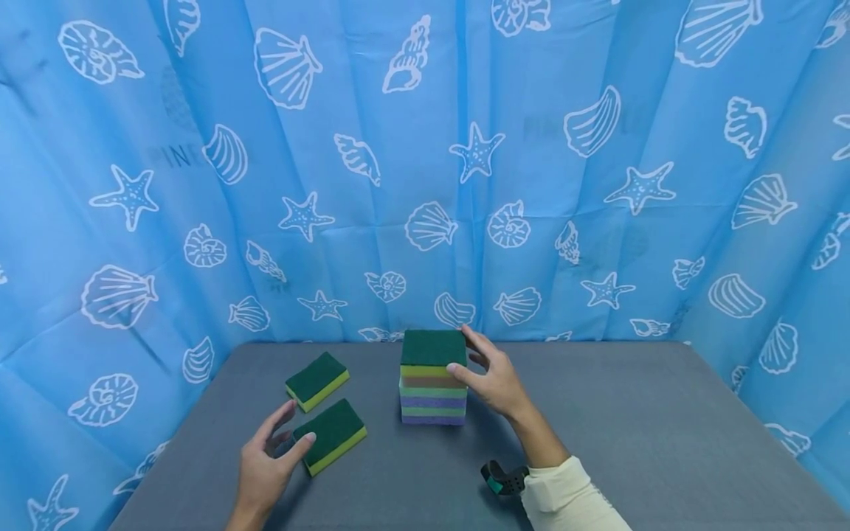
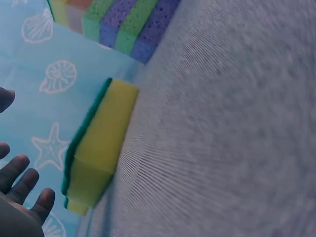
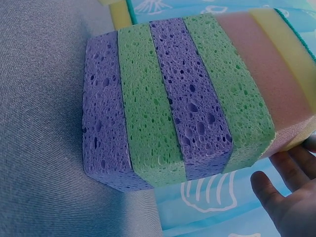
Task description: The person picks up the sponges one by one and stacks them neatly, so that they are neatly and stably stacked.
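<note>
A stack of sponges stands near the middle of the table, layered purple and green below, pink higher up and a yellow scrub sponge with a dark green face on top. My right hand is at the stack's upper right side, thumb near the front corner and a finger near the back corner. Its fingers look spread, not wrapped round. Two more scrub sponges lie green side up on the left, a near one and a far one. My left hand spreads beside the near one, thumb at its left edge.
A black band with a green part is at my right wrist, by the pale sleeve. The grey tabletop reaches back to a blue curtain printed with white shells and starfish.
</note>
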Demonstrator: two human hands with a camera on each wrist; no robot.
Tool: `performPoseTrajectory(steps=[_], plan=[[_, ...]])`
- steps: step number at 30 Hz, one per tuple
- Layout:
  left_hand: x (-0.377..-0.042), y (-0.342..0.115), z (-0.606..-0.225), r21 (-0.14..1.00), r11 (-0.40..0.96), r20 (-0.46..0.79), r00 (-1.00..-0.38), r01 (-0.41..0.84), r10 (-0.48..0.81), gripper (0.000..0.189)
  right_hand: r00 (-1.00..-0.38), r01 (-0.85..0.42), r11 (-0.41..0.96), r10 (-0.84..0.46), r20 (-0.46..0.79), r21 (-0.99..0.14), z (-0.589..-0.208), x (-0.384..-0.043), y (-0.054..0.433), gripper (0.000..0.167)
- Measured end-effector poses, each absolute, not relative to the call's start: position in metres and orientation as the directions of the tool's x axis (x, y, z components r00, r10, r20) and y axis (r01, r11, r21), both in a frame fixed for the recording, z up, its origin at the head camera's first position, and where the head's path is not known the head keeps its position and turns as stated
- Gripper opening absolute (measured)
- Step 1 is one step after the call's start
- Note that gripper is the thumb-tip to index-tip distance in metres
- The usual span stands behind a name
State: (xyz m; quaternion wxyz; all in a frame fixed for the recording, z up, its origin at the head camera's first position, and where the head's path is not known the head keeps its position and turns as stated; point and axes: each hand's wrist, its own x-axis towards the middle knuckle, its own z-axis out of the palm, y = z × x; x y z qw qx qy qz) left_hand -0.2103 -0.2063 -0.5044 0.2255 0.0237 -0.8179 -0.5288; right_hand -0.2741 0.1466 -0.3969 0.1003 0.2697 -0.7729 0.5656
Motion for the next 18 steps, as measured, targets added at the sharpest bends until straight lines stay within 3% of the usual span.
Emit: performPoseTrajectory(steps=[9,18], plan=[[-0.2,-0.204,-0.479,0.936,0.35,0.05,-0.966,-0.043,-0.252,0.076,-0.832,-0.532,0.202,-0.306,0.463,-0.822,-0.396,-0.274,0.146,0.067],[-0.203,-0.209,-0.49,0.912,0.401,0.0,-0.977,-0.088,-0.215,0.083,-0.833,-0.528,0.189,-0.306,0.462,-0.828,-0.394,-0.272,0.145,0.067]])
